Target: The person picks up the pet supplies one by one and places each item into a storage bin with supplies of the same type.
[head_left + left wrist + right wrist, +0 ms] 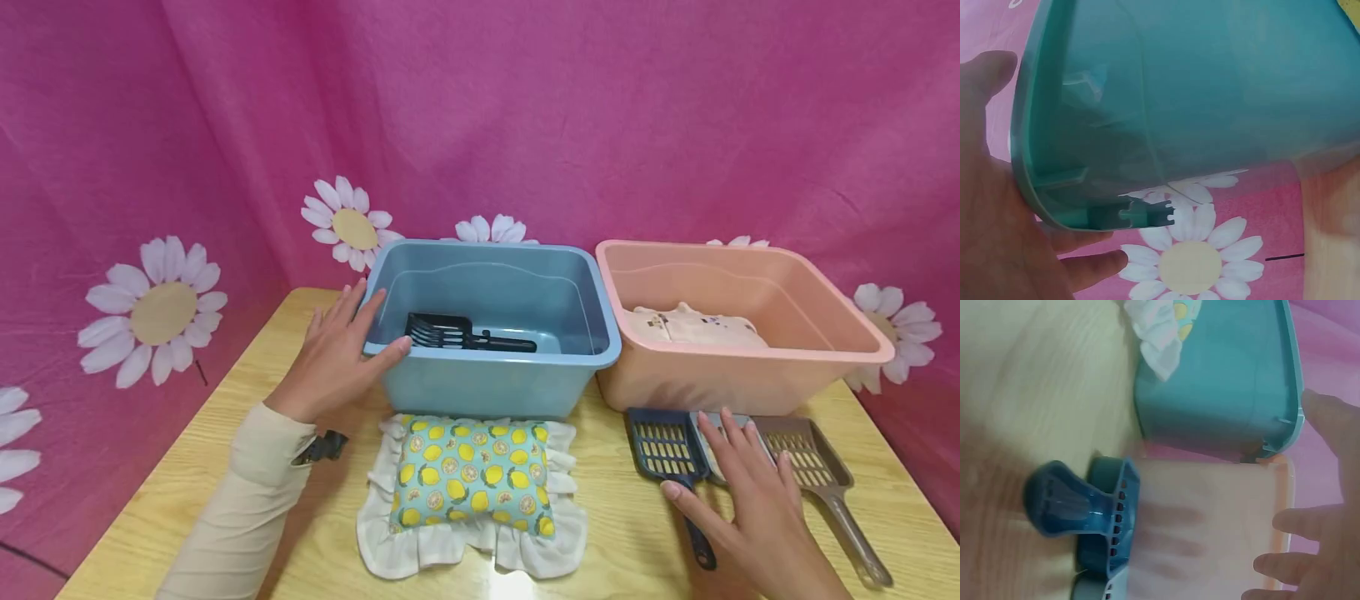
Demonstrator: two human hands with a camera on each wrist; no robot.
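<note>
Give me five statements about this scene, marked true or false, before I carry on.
1. The black scoop lies inside the blue bin. True.
2. The lemon-print pillow is in the pink bin. False: it lies on the table.
3. The left hand is at the blue bin's rim. True.
4. The brown scoop lies to the right of the dark blue scoop. True.
5. The right hand grips the dark blue scoop's handle. False: it grips nothing.

The left tub (483, 383) is blue, the right tub (720, 379) pink, the pillow (471, 479) lemon-patterned.
</note>
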